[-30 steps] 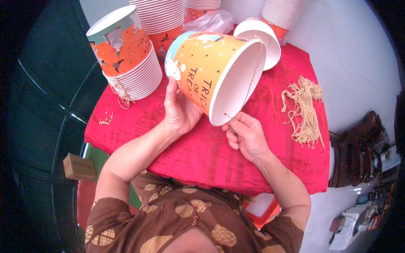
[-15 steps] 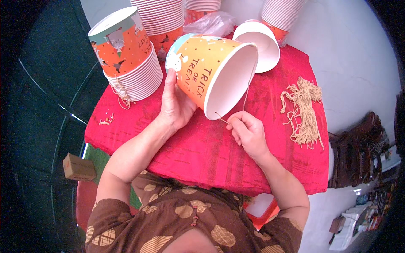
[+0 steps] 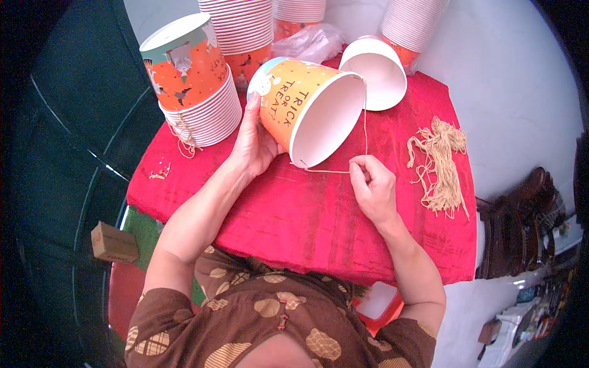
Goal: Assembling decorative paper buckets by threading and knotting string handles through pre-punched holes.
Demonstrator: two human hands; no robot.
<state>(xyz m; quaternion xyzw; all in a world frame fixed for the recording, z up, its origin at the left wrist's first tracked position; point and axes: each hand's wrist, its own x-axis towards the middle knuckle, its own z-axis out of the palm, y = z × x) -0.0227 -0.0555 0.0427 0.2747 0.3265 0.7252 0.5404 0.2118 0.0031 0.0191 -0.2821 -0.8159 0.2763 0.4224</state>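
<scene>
An orange paper bucket (image 3: 288,104) with a white inside is held tilted above the table, its mouth facing right. My left hand (image 3: 254,141) grips it by the side near its base, thumb on the printed wall. A thin tan string (image 3: 366,126) hangs from the far side of the rim and also runs out from the near edge of the rim. My right hand (image 3: 373,187) pinches this string between thumb and fingers, drawing it out to the right of the bucket. A bundle of tan strings (image 3: 445,168) lies on the right of the table.
Stacked orange buckets (image 3: 199,86) stand at the left, strings dangling from their rims. More tall stacks (image 3: 239,30) line the back beside a clear plastic bag (image 3: 310,43). Another bucket (image 3: 377,73) lies on its side. Scraps (image 3: 161,172) lie on the red tablecloth (image 3: 307,227).
My right hand has pulled the string out further from the near rim, so a longer stretch now shows taut. The bucket has shifted slightly left and turned a little.
</scene>
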